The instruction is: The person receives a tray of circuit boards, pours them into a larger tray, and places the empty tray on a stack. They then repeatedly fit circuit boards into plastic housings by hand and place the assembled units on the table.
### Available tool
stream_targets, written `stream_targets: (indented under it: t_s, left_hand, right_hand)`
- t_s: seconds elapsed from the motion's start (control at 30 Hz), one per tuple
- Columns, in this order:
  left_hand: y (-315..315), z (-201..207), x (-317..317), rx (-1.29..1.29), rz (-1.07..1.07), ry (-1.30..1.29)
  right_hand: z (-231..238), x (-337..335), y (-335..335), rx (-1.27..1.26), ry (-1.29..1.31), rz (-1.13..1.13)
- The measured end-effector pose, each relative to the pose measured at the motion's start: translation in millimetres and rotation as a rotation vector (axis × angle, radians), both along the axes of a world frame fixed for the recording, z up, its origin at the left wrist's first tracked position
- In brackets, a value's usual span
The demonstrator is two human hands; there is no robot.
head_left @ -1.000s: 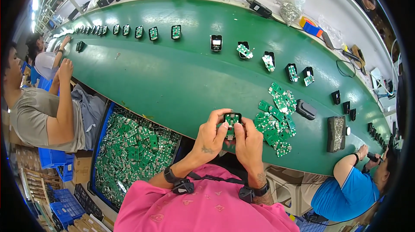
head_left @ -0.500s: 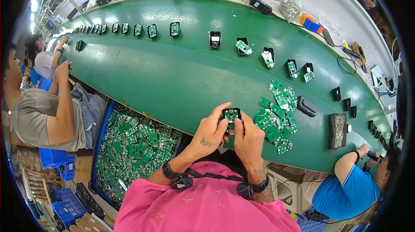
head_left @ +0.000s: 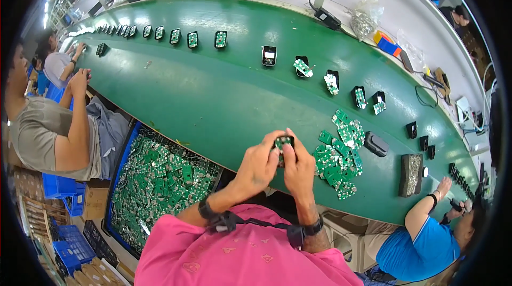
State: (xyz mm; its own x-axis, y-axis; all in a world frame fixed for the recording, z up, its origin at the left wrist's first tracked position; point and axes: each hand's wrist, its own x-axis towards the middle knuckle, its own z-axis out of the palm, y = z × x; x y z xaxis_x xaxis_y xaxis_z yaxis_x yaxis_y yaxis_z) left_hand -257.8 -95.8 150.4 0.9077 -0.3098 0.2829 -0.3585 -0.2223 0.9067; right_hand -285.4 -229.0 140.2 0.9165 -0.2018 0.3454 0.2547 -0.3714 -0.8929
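Observation:
Near the table's front edge, a small black housing (head_left: 285, 140) with a green circuit board set in it is held between both my hands. My left hand (head_left: 255, 167) wraps its left side, and my right hand (head_left: 300, 171) grips the right side. Both thumbs press on the board's face and cover part of it. To the right of my hands lies a loose pile of green circuit boards (head_left: 335, 163). Beside that pile sits a dark rounded case (head_left: 376, 144).
Housings with boards (head_left: 221, 39) stand in a curved row along the green table (head_left: 213, 94). A foam-like block (head_left: 411, 175) lies at right. A blue-edged bin (head_left: 120, 166) of circuit boards stands lower left. Co-workers sit left (head_left: 53, 131) and right (head_left: 426, 238).
Both thumbs have moved up onto the board, and my right hand has closed in further around the housing. The whole view has shifted slightly.

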Motion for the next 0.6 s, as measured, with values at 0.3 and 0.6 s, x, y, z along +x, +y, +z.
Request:
stream_targets:
  t_s: [0.3, 0.6]
  left_hand:
    - [31.8, 5.7, 59.0, -0.571, -0.164, 0.958]
    - [57.9, 9.8, 100.6, -0.862, -0.290, 1.070]
  right_hand:
    - [13.0, 29.2, 1.0, 0.240, 0.274, 0.156]
    - [-50.6, -3.3, -2.7, -0.289, 0.125, 0.040]
